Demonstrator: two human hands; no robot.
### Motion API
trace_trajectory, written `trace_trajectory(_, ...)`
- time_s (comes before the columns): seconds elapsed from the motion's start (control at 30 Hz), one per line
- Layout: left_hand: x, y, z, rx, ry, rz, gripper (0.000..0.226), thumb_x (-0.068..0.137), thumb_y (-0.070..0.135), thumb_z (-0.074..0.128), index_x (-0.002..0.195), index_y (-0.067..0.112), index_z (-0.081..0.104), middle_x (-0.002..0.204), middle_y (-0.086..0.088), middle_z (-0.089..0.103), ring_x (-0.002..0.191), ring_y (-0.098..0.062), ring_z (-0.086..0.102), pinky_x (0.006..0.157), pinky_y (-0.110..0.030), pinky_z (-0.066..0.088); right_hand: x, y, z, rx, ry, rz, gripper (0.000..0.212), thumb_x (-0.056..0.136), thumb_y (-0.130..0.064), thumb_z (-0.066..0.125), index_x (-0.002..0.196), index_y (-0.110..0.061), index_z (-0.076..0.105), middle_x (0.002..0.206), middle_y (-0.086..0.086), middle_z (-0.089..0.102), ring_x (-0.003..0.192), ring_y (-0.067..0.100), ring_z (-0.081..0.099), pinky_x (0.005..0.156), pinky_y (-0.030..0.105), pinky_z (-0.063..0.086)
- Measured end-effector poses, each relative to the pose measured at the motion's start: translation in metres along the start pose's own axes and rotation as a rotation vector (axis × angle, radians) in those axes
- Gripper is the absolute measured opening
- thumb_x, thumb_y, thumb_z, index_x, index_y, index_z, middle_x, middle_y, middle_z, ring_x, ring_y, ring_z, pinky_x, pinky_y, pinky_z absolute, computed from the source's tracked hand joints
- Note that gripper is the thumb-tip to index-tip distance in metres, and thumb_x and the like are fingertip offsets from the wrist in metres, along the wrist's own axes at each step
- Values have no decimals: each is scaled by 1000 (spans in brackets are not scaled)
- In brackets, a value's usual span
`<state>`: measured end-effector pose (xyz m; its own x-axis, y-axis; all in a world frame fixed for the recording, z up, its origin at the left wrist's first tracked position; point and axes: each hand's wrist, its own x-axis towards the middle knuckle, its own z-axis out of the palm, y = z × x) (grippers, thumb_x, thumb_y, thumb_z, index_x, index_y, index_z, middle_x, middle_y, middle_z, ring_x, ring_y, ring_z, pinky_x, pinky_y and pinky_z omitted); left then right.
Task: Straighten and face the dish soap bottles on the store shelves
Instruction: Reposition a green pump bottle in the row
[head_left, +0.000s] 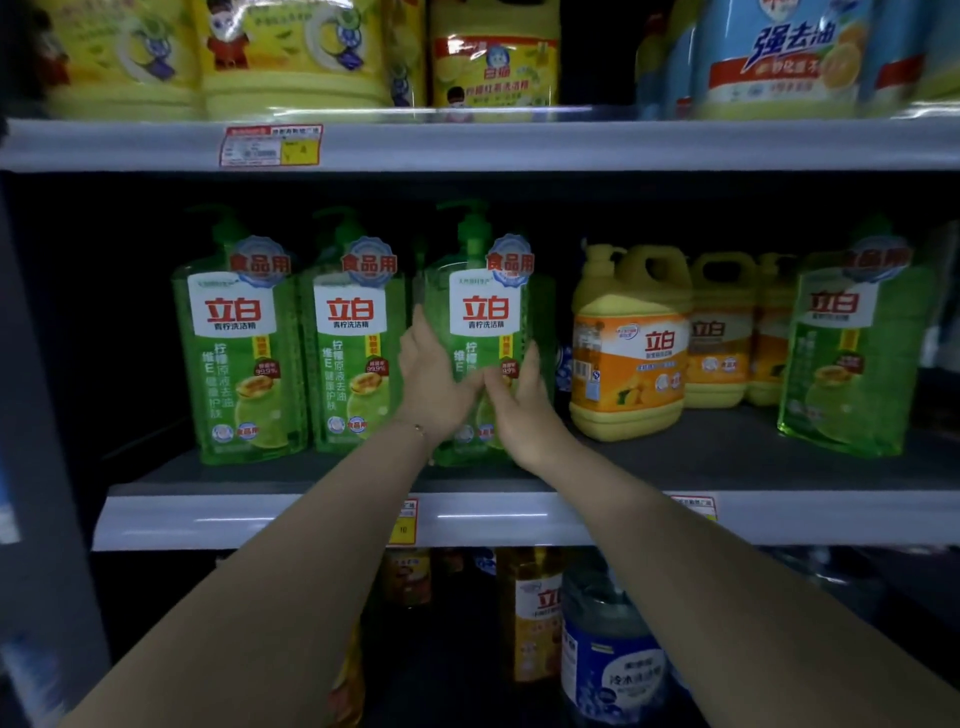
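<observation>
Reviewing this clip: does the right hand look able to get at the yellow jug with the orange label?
Probably yes. The yellow jug stands at the front of the shelf, just right of the right hand, with nothing between them; the hand need only leave the green bottle it touches.

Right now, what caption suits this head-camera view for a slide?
Left hand and right hand press a green dish soap bottle on the middle shelf, label facing out.
</observation>
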<state>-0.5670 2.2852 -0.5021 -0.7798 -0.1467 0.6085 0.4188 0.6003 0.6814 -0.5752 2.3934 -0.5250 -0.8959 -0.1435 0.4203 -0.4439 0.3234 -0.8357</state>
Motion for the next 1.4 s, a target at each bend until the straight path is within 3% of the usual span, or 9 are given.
trace_trajectory(0.13, -3, -2, 0, 268, 78, -3, 108, 84, 26, 73, 152, 4, -10, 145, -18, 19, 136, -32, 20, 112, -38, 23, 3, 9, 7, -259, 93, -35, 67, 94, -57, 30, 149, -25, 10, 144, 13, 34, 125, 32, 45, 102, 46, 41)
trace_trajectory(0.2, -4, -1, 0, 309, 98, -35, 108, 84, 22, 73, 152, 5, -9, 142, -19, 21, 129, -33, 28, 107, -37, 30, 4, 7, 11, -320, 134, -39, 51, 98, -47, 35, 138, -15, 31, 131, 15, 45, 111, 30, 52, 91, 39, 46)
trace_trajectory(0.3, -3, -4, 1, 349, 142, -32, 95, 80, 13, 76, 148, 8, 11, 138, -20, 27, 118, -36, 40, 99, -41, 39, 0, 4, 19, -320, 110, -30, 33, 98, -33, 43, 122, -11, 42, 119, 13, 52, 103, 28, 55, 81, 33, 45)
trace_trajectory(0.47, -6, -4, 1, 501, 57, -22, 71, 73, -13, 68, 131, 13, 36, 129, -16, 39, 103, -37, 55, 78, -39, 49, -6, -6, 0, -264, -197, 75, 47, 98, -28, 48, 142, -16, 34, 138, 8, 48, 124, 26, 47, 93, 23, 35)
trace_trajectory(0.6, -9, -5, 1, 664, 38, -38, 72, 78, 4, 73, 140, 14, 38, 135, -12, 44, 123, -31, 44, 87, -38, 47, -13, -7, -28, -406, -245, 18, 46, 95, -26, 55, 138, -15, 43, 136, 5, 51, 115, 16, 48, 84, 19, 34)
trace_trajectory(0.83, -3, 24, 40, 306, -94, 60, 57, 82, 15, 72, 132, 7, 45, 129, -14, 48, 119, -30, 50, 93, -30, 42, -12, 0, -80, -628, 69, -188, 11, 86, -20, 58, 93, -13, 63, 87, 3, 59, 85, 25, 59, 68, 31, 47)
trace_trajectory(1.0, 0, 47, 88, 34, -341, 32, 67, 83, 18, 73, 141, 11, 38, 130, -11, 58, 108, -17, 54, 76, -11, 34, -16, 13, -122, -874, 159, -159, 34, 88, -27, 57, 118, -12, 49, 116, 10, 46, 105, 30, 49, 79, 37, 44)
trace_trajectory(1.2, 12, 47, 117, -92, -210, -67, 60, 79, 19, 78, 132, 15, 50, 114, -15, 67, 100, -30, 65, 89, -39, 53, -19, 36, -162, -935, 58, -110, 61, 85, -25, 59, 139, -24, 30, 139, 5, 30, 123, 32, 39, 97, 45, 42)
trace_trajectory(1.4, 23, 58, 147, -108, -218, -52, 46, 78, 19, 79, 114, 16, 51, 110, -6, 66, 97, -25, 63, 89, -40, 52, -14, 49, -180, -961, 93, -113, 60, 85, -27, 61, 137, -23, 33, 135, 5, 30, 123, 30, 38, 97, 45, 43)
